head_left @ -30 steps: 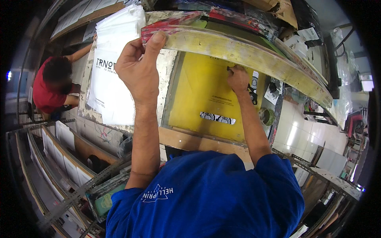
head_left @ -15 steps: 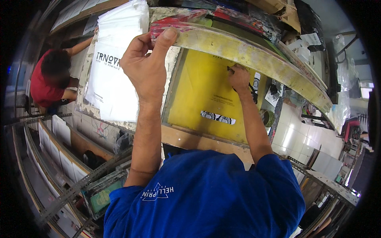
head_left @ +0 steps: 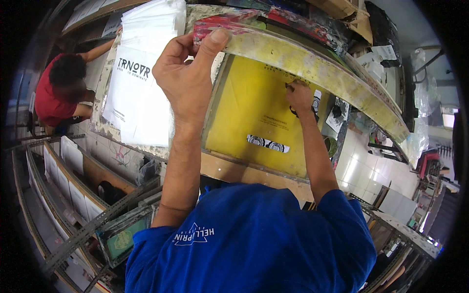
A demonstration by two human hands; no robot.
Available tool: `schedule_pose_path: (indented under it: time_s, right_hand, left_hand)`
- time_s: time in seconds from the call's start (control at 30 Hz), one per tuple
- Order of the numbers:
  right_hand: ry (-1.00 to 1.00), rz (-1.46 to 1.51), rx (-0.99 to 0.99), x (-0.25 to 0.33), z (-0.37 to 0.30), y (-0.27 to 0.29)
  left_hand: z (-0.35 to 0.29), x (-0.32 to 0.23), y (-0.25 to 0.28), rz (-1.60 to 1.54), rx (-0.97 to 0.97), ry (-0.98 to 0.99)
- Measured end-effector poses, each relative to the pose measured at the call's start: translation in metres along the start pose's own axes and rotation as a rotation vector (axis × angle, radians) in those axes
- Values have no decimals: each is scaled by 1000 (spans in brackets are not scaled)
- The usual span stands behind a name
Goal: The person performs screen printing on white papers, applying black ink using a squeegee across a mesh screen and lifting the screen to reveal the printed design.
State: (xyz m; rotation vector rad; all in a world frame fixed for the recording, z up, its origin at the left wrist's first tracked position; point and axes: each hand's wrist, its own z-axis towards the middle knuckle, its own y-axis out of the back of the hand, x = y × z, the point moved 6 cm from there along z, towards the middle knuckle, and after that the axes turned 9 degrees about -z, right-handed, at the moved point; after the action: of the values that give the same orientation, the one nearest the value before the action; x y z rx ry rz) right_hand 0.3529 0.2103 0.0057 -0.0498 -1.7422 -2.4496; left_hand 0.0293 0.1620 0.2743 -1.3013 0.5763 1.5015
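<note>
My left hand (head_left: 188, 80) pinches the raised red-stained corner of a screen-printing frame (head_left: 293, 63), thumb on top and fingers curled behind. Yellow mesh (head_left: 244, 107) stretches below the frame's paint-spattered bar, bearing dark lettering and patches of black-and-white patterned tape (head_left: 267, 144). On the mesh's right side, just under the bar, rests my right hand (head_left: 300, 96). Its fingers are closed around a small dark thing at the fingertips, too hidden to name. A black shape partly shows beneath the right wrist, beside another patterned tape strip.
To the left lies a stack of white printed sheets or bags (head_left: 141, 93). A co-worker in a red shirt (head_left: 58, 93) crouches beyond it. Shelving with boards (head_left: 73, 180) stands at lower left; a round green container (head_left: 330, 145) sits right of the mesh.
My left hand and the frame corner have shifted slightly right. My right hand has slid a little right and away along the mesh, staying closed. The view has shifted slightly too.
</note>
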Motion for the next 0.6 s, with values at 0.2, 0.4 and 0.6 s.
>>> schedule_pose_path:
  time_s: [0.2, 0.4, 0.6]
  right_hand:
    - [9, -32, -47, 15, -6, -6]
    - [-44, -123, -62, -2, 1, -16]
    - [-5, -71, -90, -3, 2, -13]
  left_hand:
    - [-2, 0, -2, -48, -4, -3]
    - [-1, 6, -2, -71, 13, -38]
    - [-2, 5, -1, -72, 3, -23]
